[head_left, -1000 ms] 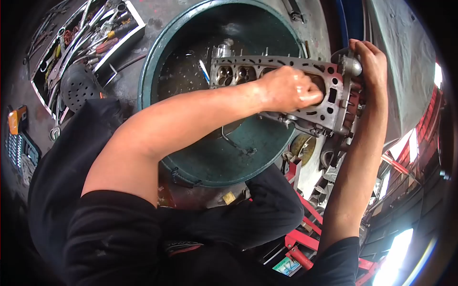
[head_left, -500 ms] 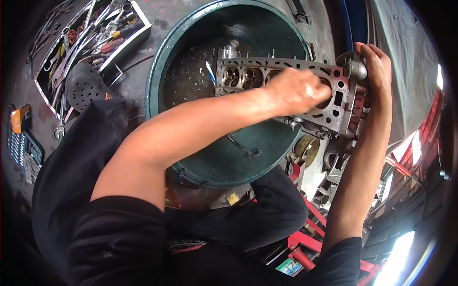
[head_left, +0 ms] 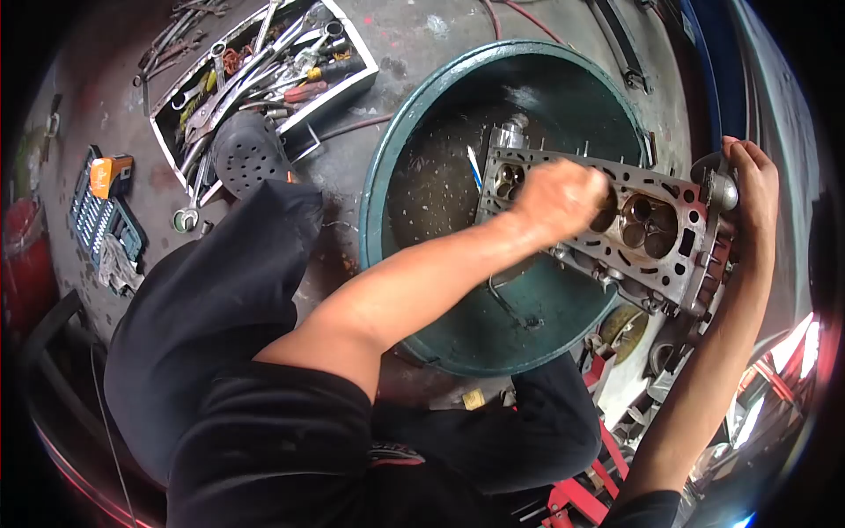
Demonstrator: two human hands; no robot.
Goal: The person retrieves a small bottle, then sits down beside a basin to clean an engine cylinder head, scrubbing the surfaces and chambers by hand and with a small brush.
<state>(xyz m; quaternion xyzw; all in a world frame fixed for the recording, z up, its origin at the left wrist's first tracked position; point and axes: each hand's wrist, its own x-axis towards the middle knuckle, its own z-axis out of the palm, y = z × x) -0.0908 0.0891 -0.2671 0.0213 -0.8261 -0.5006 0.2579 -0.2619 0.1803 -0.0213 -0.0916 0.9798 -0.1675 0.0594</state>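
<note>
A metal cylinder head [head_left: 695, 216] lies slanted across the rim of a round green tub [head_left: 378, 176], its flat face with valve chambers turned up. Over the middle of that face is my left hand [head_left: 563, 201], closed in a fist and blurred by motion; anything inside it is hidden. The chamber near the right end shows uncovered, with dark brown stains. My right hand [head_left: 753, 180] is closed round the right end of the head, beside a round metal part [head_left: 723, 190]. Murky liquid lies in the tub, with a blue and white stick [head_left: 474, 167] near the head's left end.
At the upper left stands a white tray [head_left: 356, 91] full of wrenches and screwdrivers, with a dark perforated shoe [head_left: 251, 154] against it. A blue socket case [head_left: 92, 216] and an orange box [head_left: 110, 176] lie further left. Red metal frames [head_left: 581, 502] are at the lower right.
My left fist has moved leftward along the cylinder head, uncovering the right-end chamber. My right hand keeps its hold. The whole view has shifted, so the tub appears further right and lower.
</note>
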